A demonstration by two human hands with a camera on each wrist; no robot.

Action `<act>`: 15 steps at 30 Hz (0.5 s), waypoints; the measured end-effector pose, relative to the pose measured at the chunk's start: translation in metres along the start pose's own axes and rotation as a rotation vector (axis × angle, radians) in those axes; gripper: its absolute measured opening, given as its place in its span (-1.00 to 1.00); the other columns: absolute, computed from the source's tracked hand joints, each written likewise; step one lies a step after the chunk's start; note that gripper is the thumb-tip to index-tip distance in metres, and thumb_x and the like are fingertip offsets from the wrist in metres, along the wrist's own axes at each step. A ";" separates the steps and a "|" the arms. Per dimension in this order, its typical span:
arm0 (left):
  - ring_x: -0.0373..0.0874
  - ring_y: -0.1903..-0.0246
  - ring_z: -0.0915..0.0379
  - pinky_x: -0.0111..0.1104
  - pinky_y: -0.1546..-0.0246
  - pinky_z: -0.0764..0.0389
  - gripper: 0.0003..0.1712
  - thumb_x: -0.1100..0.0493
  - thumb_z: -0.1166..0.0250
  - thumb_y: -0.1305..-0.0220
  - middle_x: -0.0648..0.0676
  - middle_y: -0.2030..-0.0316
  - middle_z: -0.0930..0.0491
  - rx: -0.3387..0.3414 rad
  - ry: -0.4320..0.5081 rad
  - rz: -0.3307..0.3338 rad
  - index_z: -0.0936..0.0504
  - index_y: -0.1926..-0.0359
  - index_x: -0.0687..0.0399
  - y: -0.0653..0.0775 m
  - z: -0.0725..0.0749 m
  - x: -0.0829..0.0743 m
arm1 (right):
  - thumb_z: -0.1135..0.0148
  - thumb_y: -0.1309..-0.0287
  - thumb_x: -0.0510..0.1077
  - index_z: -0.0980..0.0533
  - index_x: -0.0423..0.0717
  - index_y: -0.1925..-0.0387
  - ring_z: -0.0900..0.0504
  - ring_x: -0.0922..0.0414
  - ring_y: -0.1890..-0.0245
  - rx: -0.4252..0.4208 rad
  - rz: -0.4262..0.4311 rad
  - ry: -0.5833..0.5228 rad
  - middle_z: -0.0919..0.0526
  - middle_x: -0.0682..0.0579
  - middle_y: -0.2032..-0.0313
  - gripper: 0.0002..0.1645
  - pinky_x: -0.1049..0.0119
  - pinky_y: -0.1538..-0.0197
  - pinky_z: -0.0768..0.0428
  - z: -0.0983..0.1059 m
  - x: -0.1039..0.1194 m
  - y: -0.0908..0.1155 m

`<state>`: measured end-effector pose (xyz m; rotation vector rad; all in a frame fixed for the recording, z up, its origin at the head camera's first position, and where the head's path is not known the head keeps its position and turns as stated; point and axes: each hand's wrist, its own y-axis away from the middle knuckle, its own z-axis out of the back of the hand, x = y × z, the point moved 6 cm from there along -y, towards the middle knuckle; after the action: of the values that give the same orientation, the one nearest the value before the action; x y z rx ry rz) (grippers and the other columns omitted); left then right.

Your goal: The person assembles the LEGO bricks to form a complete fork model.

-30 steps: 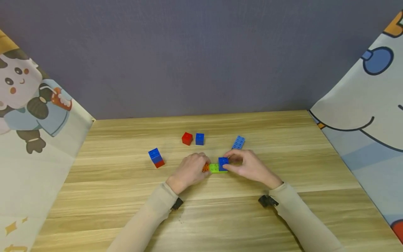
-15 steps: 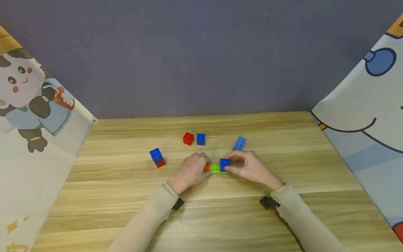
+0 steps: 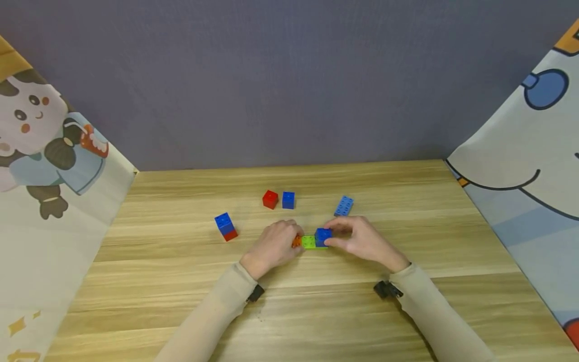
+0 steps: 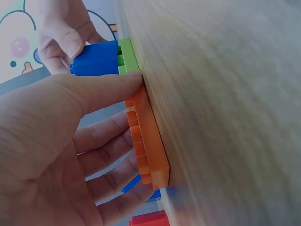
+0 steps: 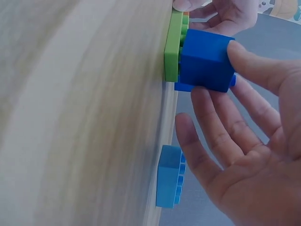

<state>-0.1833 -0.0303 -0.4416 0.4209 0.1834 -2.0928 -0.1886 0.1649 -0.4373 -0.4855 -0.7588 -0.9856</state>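
Observation:
My right hand [image 3: 364, 241] pinches a blue square brick [image 5: 207, 59] between thumb and fingers. It sits over the right end of a flat green brick [image 3: 309, 242]; in the right wrist view it leans slightly, and green studs show under it in the left wrist view. My left hand [image 3: 275, 246] holds the flat orange brick [image 4: 148, 141], which lies end to end with the green one on the table. Its thumb presses where orange and green meet. From the head view, the left fingers hide most of the orange brick.
A blue brick stacked on a red one [image 3: 226, 227] stands at left on the wooden table [image 3: 289, 322]. Behind the hands are a red brick [image 3: 270, 199], another blue brick [image 3: 288, 200] and a flat light-blue brick [image 3: 344, 205]. A grey wall [image 3: 289, 85] rises behind.
The blue brick in my right hand has tilted slightly over the green one. My left hand keeps its hold, and the loose bricks stay put; the head view has shifted a little.

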 end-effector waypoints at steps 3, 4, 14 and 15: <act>-0.02 0.07 -0.67 -0.18 0.03 -0.71 -0.63 0.06 -0.53 -0.32 0.09 0.02 -0.76 -0.002 0.009 0.000 -0.79 -0.05 0.18 0.000 0.000 0.000 | -0.56 -0.25 -0.08 -0.74 -0.05 -0.09 -0.79 0.13 0.07 -0.018 0.005 0.012 -0.83 0.02 0.02 -0.61 0.11 -0.05 -0.77 -0.002 0.001 0.000; -0.02 0.07 -0.68 -0.18 0.03 -0.71 -0.63 0.07 -0.53 -0.32 0.09 0.02 -0.76 -0.003 0.011 0.000 -0.79 -0.05 0.18 0.000 0.000 0.000 | -0.56 -0.25 -0.08 -0.75 -0.04 -0.09 -0.79 0.15 0.07 -0.023 0.011 0.022 -0.83 0.03 0.02 -0.62 0.14 -0.05 -0.76 -0.002 0.001 0.000; -0.01 0.08 -0.68 -0.17 0.03 -0.72 -0.62 0.10 -0.55 -0.31 0.11 0.02 -0.76 -0.012 0.019 -0.006 -0.79 -0.06 0.20 0.000 0.001 0.000 | -0.56 -0.24 -0.12 -0.77 -0.03 -0.04 -0.78 0.19 0.11 -0.031 0.061 0.089 -0.83 0.09 0.06 -0.67 0.18 -0.01 -0.76 -0.005 0.009 -0.002; -0.02 0.09 -0.68 -0.18 0.03 -0.72 -0.62 0.09 -0.55 -0.31 0.10 0.02 -0.76 -0.011 0.022 -0.006 -0.79 -0.05 0.20 0.000 0.001 0.000 | -0.56 -0.24 -0.12 -0.77 -0.03 -0.04 -0.78 0.18 0.10 -0.028 0.059 0.097 -0.83 0.10 0.06 -0.67 0.16 -0.02 -0.76 -0.006 0.009 -0.001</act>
<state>-0.1835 -0.0307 -0.4407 0.4376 0.2090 -2.0924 -0.1847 0.1553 -0.4341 -0.4782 -0.6408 -0.9588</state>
